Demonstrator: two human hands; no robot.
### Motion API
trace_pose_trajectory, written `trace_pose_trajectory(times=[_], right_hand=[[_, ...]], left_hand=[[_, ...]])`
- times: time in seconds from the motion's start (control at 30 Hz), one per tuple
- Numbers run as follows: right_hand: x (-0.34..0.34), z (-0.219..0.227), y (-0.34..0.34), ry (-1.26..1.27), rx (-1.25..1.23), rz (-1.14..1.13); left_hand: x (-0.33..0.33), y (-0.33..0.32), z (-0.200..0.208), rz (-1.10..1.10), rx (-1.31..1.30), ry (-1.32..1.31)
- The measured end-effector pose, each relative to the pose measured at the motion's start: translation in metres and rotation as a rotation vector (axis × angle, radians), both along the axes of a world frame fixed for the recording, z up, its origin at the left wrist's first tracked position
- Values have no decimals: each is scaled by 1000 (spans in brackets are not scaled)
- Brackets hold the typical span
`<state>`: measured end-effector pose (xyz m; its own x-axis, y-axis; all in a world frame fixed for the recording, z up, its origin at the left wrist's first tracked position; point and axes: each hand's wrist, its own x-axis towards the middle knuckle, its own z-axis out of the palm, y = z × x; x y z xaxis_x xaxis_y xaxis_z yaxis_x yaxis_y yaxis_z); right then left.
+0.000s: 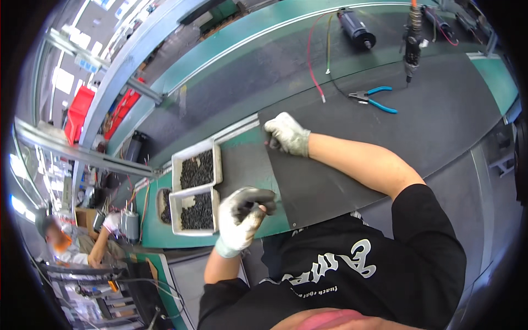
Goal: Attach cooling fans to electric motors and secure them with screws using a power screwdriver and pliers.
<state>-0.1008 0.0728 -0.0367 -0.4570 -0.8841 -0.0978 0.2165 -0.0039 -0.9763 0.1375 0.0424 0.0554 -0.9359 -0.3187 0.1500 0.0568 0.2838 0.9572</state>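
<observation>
Black short-sleeved fabric T-shirt with pale lettering [407, 275] lies closest to the lens, and from its sleeves two bare forearms reach over a workbench with a matte black sheet mat [319, 187] on it and a green surface [157, 235] to the left. Just right of the white rectangular plastic tray nearer the person [192, 232] is the left hand [237, 220], in a white knitted glove with dark grey smudges, its fingers curled in toward the thumb; whether they pinch anything I cannot tell. Over the mat's left part is the right hand [289, 135], in a similar glove, its fingers bent into a loose fist, their contents hidden. Small black pieces [197, 212] lie heaped in that tray and in the white rectangular plastic tray beyond it [218, 165]. Judging by the hands' places, the step seems to be handling small parts between the trays and the mat; a further pick would call for the left fingers to open over the heap and close on one piece. Well apart, near the far side of the mat, lie steel pliers with blue handles [375, 100], and a dark upright power screwdriver [412, 47] hangs beyond them, neither of them touched by the hands
</observation>
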Motion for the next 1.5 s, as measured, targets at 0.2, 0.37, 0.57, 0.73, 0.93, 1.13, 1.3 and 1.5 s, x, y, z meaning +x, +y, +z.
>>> trace_pose_trajectory(times=[0.2,0.37,0.57,0.73,0.93,1.13,1.3,1.5], right_hand=[[-19,-28,-11,-340,-10,39],[-44,-28,-15,-611,-142,445],[-38,-23,-11,-509,-3,397],[-31,-23,-15,-406,-123,381],[-26,-8,-15,-338,-59,430],[-23,-16,-18,-421,-164,403],[-36,-35,-27,-767,-128,508],[-29,-24,-20,-749,-92,376]], left_hand=[[7,-74,43,740,-855,91],[17,-207,0,648,-1183,-412],[14,-240,-51,511,-1275,-460],[3,-253,-59,453,-1239,-527],[0,-260,-61,388,-1282,-551],[6,-271,-69,386,-1427,-441],[22,-279,-60,513,-1338,-454],[41,-275,-38,552,-1142,-637]])
